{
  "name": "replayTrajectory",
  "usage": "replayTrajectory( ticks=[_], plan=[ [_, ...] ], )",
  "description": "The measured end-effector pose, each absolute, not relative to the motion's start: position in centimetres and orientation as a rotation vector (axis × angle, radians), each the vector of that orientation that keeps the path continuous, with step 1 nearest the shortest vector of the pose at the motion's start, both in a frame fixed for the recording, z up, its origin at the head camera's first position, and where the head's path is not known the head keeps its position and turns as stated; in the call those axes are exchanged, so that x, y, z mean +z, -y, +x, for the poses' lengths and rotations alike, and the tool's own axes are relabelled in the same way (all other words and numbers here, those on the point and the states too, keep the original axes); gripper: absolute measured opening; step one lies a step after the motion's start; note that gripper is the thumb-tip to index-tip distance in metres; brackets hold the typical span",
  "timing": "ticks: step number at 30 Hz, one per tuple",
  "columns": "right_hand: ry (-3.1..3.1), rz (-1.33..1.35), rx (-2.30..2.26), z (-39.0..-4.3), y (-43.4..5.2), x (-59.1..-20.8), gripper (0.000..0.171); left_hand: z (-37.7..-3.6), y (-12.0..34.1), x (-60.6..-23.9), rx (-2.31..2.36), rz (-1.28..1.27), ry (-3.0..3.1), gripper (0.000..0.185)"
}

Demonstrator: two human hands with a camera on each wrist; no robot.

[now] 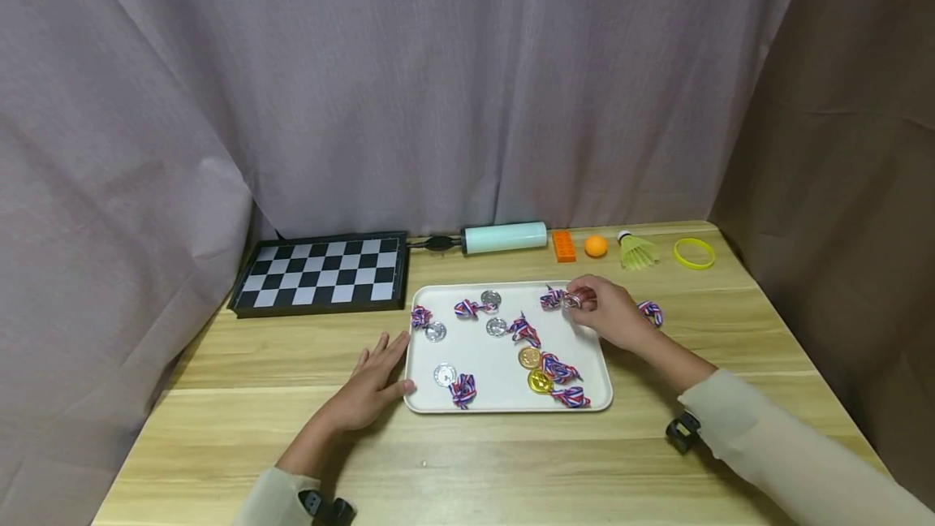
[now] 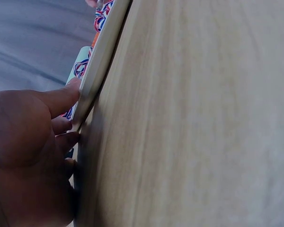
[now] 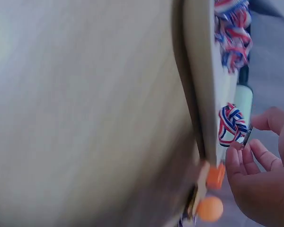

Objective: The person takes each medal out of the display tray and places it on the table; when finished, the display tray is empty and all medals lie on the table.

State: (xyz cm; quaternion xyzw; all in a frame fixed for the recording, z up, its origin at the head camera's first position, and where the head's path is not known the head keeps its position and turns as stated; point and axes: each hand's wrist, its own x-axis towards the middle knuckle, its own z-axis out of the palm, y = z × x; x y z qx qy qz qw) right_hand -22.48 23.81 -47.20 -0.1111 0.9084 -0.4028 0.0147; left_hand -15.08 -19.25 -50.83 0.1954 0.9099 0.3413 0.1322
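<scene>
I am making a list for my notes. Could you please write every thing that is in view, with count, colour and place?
tray: 1, white, table centre
medals: 7 in tray, 2 gold, 5 silver, striped ribbons; another ribbon beside tray, right
chessboard: 1, black-white, back left
pump: 1, pale green, back
brick: 1, orange
ball: 1, orange
shuttlecock: 1, yellow-green
wristband: 1, yellow
left hand: against tray's left edge
right hand: pinching silver medal
</scene>
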Motion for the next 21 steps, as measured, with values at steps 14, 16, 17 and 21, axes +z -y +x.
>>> replayTrajectory(
  ticks=[14,16,17,21],
  plan=[
    [-3.001,-0.149,-1.127,-22.6,-33.2,-45.5,0.042,-15.0,19.1,-50.7,1.014,0.561,-2.629,0.079],
    [-3.027,-0.127,-1.101,-22.6,-34.6,-45.8,0.041,-15.0,19.1,-50.6,1.012,0.557,-2.626,0.079],
    [-3.042,-0.12,-1.087,-22.6,-35.3,-46.0,0.04,-15.0,19.1,-50.6,1.009,0.556,-2.626,0.079],
    [-3.067,-0.099,-1.039,-22.3,-37.3,-47.0,0.037,-15.0,19.0,-50.5,1.004,0.555,-2.625,0.079]
  ],
)
